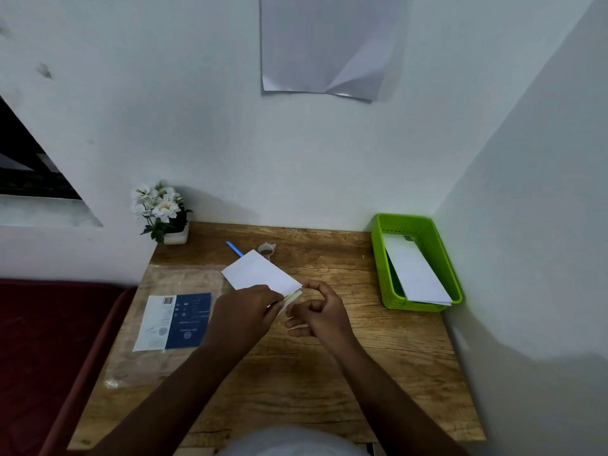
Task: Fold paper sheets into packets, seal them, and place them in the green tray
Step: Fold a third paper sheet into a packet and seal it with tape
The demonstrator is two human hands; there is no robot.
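White folded paper packet (260, 270); bright green lattice-walled tray (424, 232); brown wood-grain table (329, 373); white-and-navy printed leaflet (174, 321); blue pen (234, 248); white flowers (158, 204).

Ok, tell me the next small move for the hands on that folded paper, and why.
Probably press the flap shut at the near right corner. The left hand pinches the folded paper at its near edge, and the right hand has fingers curled at that corner, where the layers gape slightly. The tape roll sits just behind, and the green tray already holds packets, so sealing looks next.
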